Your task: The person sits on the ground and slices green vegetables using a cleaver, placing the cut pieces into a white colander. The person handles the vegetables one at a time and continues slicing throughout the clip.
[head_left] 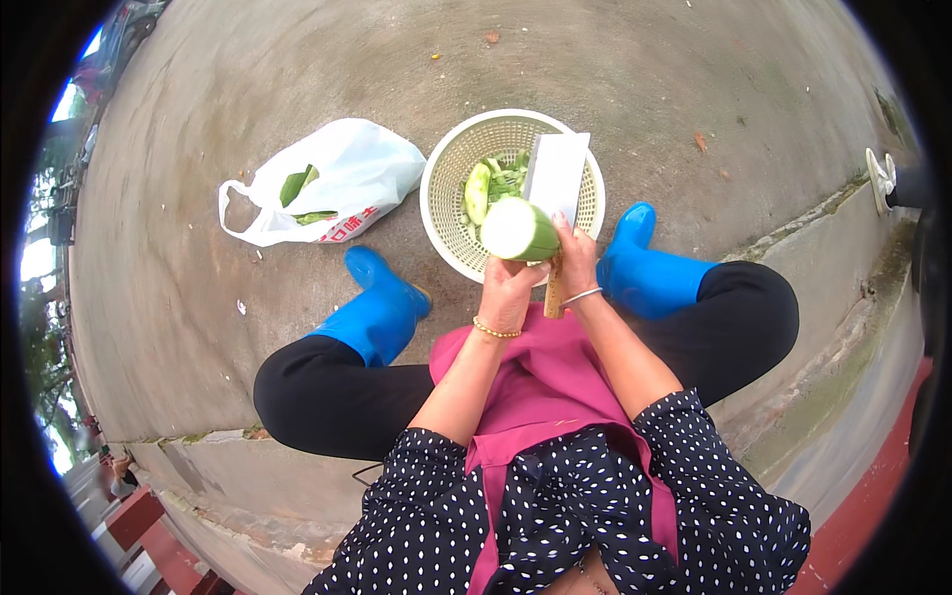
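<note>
My left hand (510, 295) is closed round the lower end of a thick green gourd (536, 238), whose pale, round cut face points up and left. In my right hand (576, 260) is a cleaver (557, 175) with a wide, bright blade and a wooden handle. The blade stands just behind the gourd, and the right fingers lie close against the gourd's side. Both hands are over the near side of a cream plastic basket (433, 188). Inside it lie a long light-green piece (477, 193) and several chopped green pieces (510, 179).
Left of the basket, a white plastic bag (362, 164) lies on the concrete ground with green peel (297, 185) showing. My blue boots (382, 307) stand either side of the basket's near edge. A concrete step edge (793, 337) runs beneath my legs. Another person's shoe (879, 180) is at far right.
</note>
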`<act>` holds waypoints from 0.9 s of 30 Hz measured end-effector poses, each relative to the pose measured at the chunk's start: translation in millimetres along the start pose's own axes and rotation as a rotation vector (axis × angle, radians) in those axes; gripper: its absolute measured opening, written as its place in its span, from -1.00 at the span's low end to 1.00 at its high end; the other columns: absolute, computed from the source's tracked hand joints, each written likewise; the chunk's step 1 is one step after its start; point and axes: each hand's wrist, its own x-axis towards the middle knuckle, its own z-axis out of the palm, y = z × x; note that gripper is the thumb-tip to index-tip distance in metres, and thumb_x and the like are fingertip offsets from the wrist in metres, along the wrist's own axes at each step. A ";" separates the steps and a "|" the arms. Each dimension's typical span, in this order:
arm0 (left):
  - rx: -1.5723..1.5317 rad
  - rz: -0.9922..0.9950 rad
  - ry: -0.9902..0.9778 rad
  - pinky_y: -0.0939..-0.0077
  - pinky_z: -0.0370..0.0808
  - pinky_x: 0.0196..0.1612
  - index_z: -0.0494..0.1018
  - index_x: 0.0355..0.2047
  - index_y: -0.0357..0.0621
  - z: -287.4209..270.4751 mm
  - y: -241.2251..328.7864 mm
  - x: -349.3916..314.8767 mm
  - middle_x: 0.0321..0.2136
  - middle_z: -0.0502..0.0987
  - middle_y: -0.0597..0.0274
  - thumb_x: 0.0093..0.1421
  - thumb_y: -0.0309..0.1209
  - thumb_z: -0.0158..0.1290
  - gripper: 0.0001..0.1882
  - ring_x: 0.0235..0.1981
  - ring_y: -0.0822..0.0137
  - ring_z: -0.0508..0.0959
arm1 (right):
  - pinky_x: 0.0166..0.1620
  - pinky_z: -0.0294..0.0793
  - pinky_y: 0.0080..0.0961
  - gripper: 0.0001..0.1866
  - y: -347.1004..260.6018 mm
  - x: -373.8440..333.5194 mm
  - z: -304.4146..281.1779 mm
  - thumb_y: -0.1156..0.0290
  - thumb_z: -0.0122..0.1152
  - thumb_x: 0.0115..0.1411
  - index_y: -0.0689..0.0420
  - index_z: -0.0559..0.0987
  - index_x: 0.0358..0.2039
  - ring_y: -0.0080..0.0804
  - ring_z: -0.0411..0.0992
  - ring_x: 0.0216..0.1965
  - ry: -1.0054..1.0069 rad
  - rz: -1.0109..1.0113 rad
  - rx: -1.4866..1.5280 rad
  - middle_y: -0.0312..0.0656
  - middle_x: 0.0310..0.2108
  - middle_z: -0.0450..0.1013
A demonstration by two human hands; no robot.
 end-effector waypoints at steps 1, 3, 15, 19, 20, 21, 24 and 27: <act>0.086 0.020 -0.112 0.27 0.02 0.34 0.20 0.25 -0.19 6.1 1.6 -2.0 0.28 0.14 0.10 -0.05 -0.68 -0.06 -0.25 0.29 0.22 0.14 | -0.57 0.39 -0.54 -0.60 3.2 1.1 -3.1 0.00 0.11 0.25 0.12 0.50 -0.43 -0.54 0.38 -0.64 0.035 0.020 0.066 -0.26 -0.60 0.41; 0.026 0.008 -0.368 0.30 -0.37 0.40 0.30 0.19 -0.32 9.5 -1.7 -3.6 0.39 -0.11 0.04 0.04 -0.36 -0.08 -0.34 0.43 0.22 -0.25 | -0.23 0.52 -0.46 -0.68 21.8 24.8 -36.2 0.08 0.08 0.29 0.08 0.47 -0.16 -0.40 0.48 -0.24 -0.056 0.377 0.728 -0.22 -0.28 0.48; 0.070 -0.295 0.111 0.39 0.46 0.04 -0.52 0.38 -0.02 22.9 6.3 -7.7 0.20 0.17 0.01 0.01 -0.64 0.14 0.18 0.12 0.24 0.36 | -0.40 0.46 -0.57 -0.68 -9.4 18.9 -15.3 0.38 0.32 0.12 0.24 0.55 -0.14 -0.56 0.47 -0.51 0.096 -0.573 -0.406 -0.26 -0.46 0.55; -0.069 -0.328 0.068 0.37 0.58 -0.14 0.16 0.23 -0.13 -26.6 26.4 14.9 -0.09 0.50 0.04 0.13 -0.50 0.14 -0.34 -0.14 0.26 0.56 | -0.43 0.41 -0.52 -0.62 -35.2 6.4 -11.4 0.45 0.34 0.07 0.16 0.57 -0.06 -0.50 0.45 -0.54 0.068 -0.833 -0.596 -0.20 -0.51 0.52; -0.193 -0.422 0.141 0.40 0.60 -0.19 0.32 0.09 -0.20 -36.4 31.4 17.6 -0.14 0.53 0.02 0.17 -0.41 0.14 -0.52 -0.18 0.25 0.59 | -0.44 0.41 -0.51 -0.60 -44.2 2.4 -5.3 0.47 0.35 0.05 0.16 0.57 -0.05 -0.50 0.45 -0.55 0.075 -0.852 -0.580 -0.20 -0.51 0.52; -0.206 -0.445 0.097 0.45 0.59 -0.22 0.33 0.08 -0.26 -43.6 40.8 20.9 -0.13 0.52 0.04 0.17 -0.39 0.16 -0.51 -0.17 0.29 0.58 | -0.45 0.40 -0.50 -0.58 -49.8 1.7 -3.2 0.50 0.36 0.03 0.15 0.57 -0.04 -0.50 0.44 -0.55 0.084 -0.874 -0.565 -0.21 -0.51 0.52; 0.500 -0.038 0.145 0.42 0.56 -0.14 0.20 0.21 -0.29 -44.4 37.8 30.0 -0.13 0.51 0.09 0.06 -0.42 0.22 -0.29 -0.21 0.23 0.59 | -0.43 0.44 -0.49 -0.63 -48.2 5.5 -11.1 0.53 0.39 -0.05 0.16 0.63 -0.15 -0.35 0.49 -0.56 0.034 -0.986 -0.757 -0.15 -0.52 0.54; 1.336 0.156 0.269 0.21 0.49 -0.12 0.27 0.15 -0.21 -52.4 32.7 28.1 -0.22 0.56 -0.01 -0.11 -0.45 0.24 -0.26 -0.19 0.06 0.57 | -0.46 0.43 -0.47 -0.77 -42.0 1.5 -5.1 0.50 0.38 -0.04 0.12 0.67 -0.29 -0.28 0.50 -0.56 -0.022 -1.109 -0.824 -0.16 -0.54 0.54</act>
